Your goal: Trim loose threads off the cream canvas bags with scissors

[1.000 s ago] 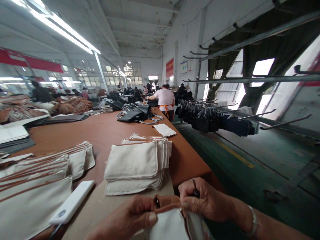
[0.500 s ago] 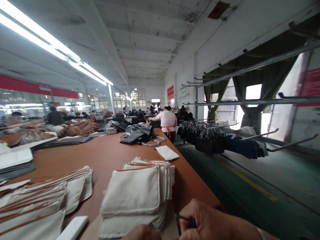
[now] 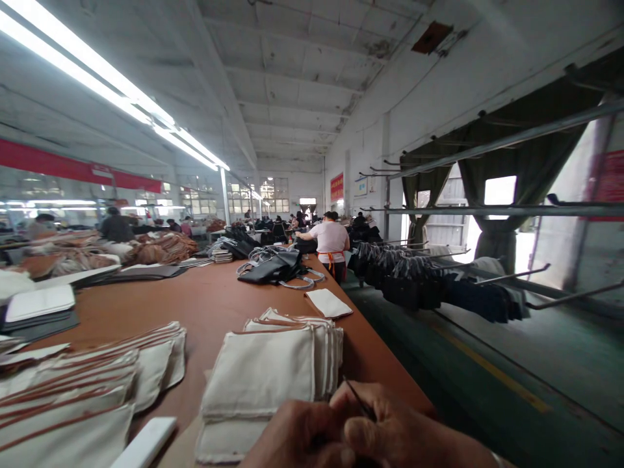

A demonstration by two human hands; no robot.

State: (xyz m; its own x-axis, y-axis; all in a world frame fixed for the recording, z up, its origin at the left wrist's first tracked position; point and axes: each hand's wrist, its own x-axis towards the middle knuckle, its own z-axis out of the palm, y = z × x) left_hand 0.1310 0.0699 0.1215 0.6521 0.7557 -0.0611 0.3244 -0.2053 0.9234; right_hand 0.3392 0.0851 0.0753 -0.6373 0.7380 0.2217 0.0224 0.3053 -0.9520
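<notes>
My right hand is closed around a thin dark pointed tool, whose tip sticks up past the fingers; its exact kind does not show. Beside it and seemingly touching it, my left hand has its fingers curled together at the bottom edge, and whatever they pinch is hidden. Just beyond both hands lies a stack of cream fabric pieces with stitched edges and brown trim. More cream pieces with brown edging lie overlapped to the left.
A white bar-like object rests on the brown table. Farther up are a folded white piece and black bags with grey handles. A co-worker stands at the far table edge. A metal rack holds dark bags on the right.
My left hand has risen into view and come against my right hand. The dark tool's tip now points more upward. The camera view has shifted slightly.
</notes>
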